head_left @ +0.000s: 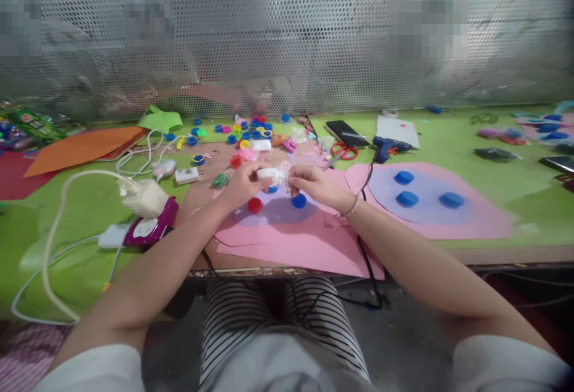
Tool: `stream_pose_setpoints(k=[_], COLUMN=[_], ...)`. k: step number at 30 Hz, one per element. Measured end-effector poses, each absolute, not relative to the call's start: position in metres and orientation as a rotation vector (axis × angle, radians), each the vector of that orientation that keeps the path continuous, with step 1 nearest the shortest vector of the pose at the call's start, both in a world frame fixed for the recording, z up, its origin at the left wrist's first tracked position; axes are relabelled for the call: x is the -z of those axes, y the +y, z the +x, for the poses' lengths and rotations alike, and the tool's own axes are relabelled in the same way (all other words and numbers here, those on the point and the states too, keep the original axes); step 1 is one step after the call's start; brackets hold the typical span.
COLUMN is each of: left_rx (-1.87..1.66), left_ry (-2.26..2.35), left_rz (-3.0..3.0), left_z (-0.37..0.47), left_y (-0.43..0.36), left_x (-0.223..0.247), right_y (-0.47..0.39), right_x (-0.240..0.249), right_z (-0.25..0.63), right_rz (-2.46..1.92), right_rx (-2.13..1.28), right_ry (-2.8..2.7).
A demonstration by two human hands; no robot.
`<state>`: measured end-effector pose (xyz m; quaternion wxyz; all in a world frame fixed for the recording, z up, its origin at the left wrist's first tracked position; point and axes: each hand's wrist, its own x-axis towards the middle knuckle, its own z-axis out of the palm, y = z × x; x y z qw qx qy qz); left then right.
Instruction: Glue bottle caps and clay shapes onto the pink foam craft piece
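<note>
My left hand is closed on a small white object with clear plastic around it. The fingers of my right hand pinch the other side of that plastic, close to my left hand. Below both hands lies pink paper with a lilac piece on it. A red cap and a blue cap rest on the lilac piece, and another blue cap shows partly beneath my fingers.
Scattered coloured caps, red scissors, a phone and a blue glue gun lie behind. Right: pink and lilac paper with blue caps. Left: a purple power strip, cables, orange paper. A black cable crosses the edge.
</note>
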<state>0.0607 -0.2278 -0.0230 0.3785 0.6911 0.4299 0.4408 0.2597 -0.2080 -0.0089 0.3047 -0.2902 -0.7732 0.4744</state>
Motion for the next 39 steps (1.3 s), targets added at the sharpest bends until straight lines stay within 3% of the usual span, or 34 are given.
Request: stream_pose_setpoints(k=[3, 8, 13, 30, 39], left_rx=[-1.165, -1.529, -1.208, -1.183, -1.214], left_ry=[1.144, 1.468, 1.337, 1.357, 1.508], left_rz=[1.885, 2.106, 2.132, 2.316, 2.221], left_z=[0.063, 0.072, 0.081, 0.081, 0.082], left_y=[-0.228, -0.238, -0.254, -0.254, -0.252], left_x=[0.026, 0.020, 0.013, 0.015, 0.024], right_y=[-0.211, -0.210, -0.217, -0.220, -0.222], right_x=[0.008, 0.011, 0.017, 0.019, 0.028], right_z=[0.256, 0.252, 0.244, 0.242, 0.237], right_rz=[-0.792, -0.860, -0.664, -0.685, -0.688], right_rx=[-1.129, -0.806, -0.529, -0.629, -0.460], right_ry=[-2.071, -2.082, -2.235, -2.259, -2.350])
